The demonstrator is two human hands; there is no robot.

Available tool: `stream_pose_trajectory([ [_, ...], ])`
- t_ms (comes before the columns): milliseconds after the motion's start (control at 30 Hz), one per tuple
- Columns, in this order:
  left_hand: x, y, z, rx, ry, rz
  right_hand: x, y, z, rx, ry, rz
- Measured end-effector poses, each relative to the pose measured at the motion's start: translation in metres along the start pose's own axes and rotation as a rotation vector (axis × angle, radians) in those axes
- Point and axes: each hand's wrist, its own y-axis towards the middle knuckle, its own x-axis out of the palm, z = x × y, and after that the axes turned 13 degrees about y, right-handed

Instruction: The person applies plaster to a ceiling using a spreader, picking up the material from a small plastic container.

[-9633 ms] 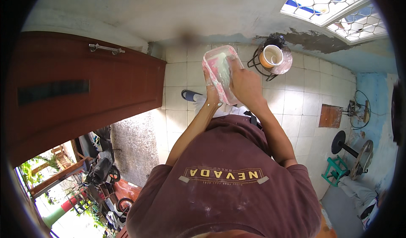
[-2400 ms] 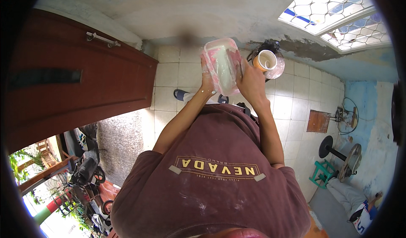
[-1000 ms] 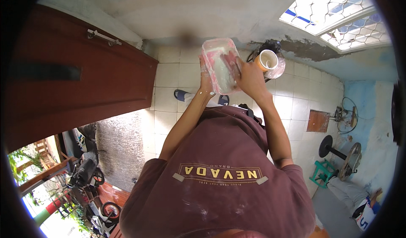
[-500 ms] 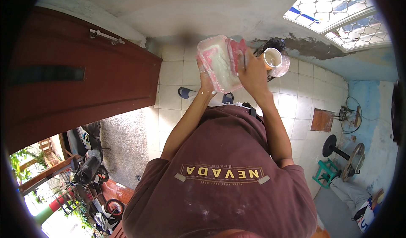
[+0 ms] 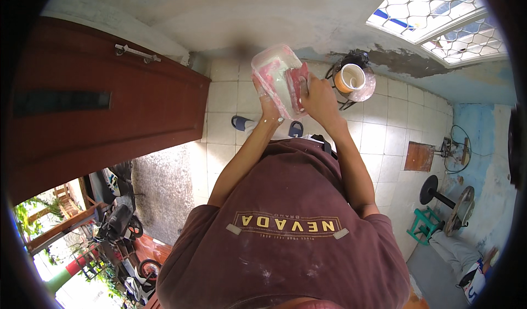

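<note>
My left hand [image 5: 268, 107] is closed on the lower left side of a translucent plastic tub [image 5: 264, 62], which is tilted and smeared with white and pink. White paste [image 5: 282, 85] lies in the tub. Inside its right part is a flat red scraper [image 5: 296, 82] with white smears, gripped by my right hand [image 5: 319, 99]. The blade's lower edge is hidden in the tub. White specks show on both hands.
An orange-and-white bucket [image 5: 347, 80] stands on a round stool [image 5: 366, 91] right of my hands, beside a black bag [image 5: 358, 57]. A patchy wall [image 5: 219, 18] rises ahead. A brown door [image 5: 71, 127] is at left; a person's legs [image 5: 453, 251] show at lower right.
My right hand has moved down and left, bringing the scraper from the tub's right rim further into it. The tub has shifted slightly left.
</note>
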Motion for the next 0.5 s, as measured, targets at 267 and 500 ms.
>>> stream_pose_trajectory([
  [267, 0.015, 0.012, -0.013, 0.080, -0.002, 0.017, -0.019, 0.012, -0.015, 0.029, -0.098, 0.018],
  [500, -0.010, 0.021, -0.005, 0.081, -0.071, 0.020, -0.039, 0.038, -0.043, -0.137, 0.063, -0.055],
])
